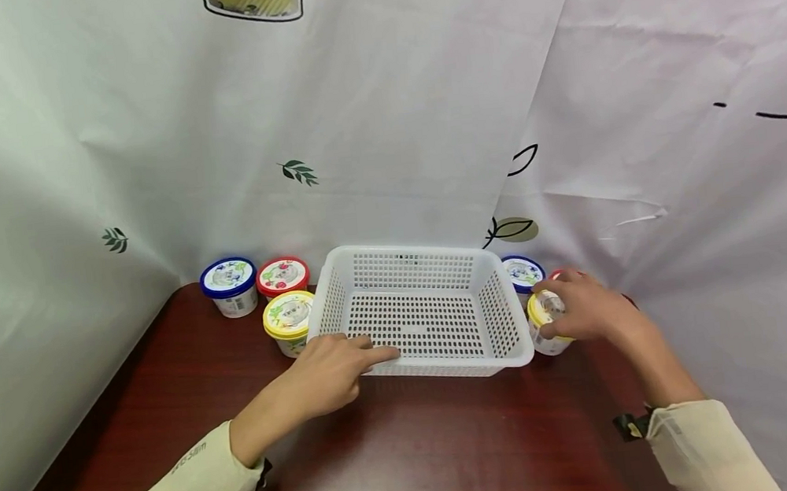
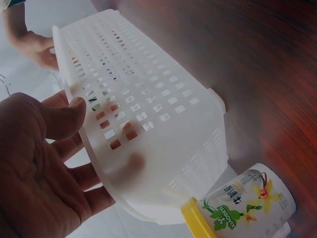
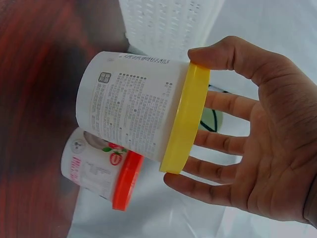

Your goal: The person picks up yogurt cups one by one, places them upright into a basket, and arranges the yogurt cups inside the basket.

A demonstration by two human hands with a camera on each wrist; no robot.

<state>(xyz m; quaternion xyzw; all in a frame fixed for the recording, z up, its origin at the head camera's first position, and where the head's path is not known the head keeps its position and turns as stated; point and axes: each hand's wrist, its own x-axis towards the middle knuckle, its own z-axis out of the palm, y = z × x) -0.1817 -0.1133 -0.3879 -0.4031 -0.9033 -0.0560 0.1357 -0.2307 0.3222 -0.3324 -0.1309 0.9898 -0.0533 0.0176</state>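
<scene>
A white plastic basket with perforated sides stands on the table. At its near left corner my left hand holds the rim, thumb on the outer wall and fingers over the inner side. To the right of the basket, my right hand is at the lid of a yellow-lidded tub. The thumb touches one edge of that lid, and the fingers are curled about its far side. Beside this tub are a red-lidded tub and a blue-lidded tub.
Left of the basket stand a blue-lidded tub, a red-lidded tub and another yellow-lidded tub, the last close against the basket. White printed cloth hangs behind the dark red wooden table and along its sides.
</scene>
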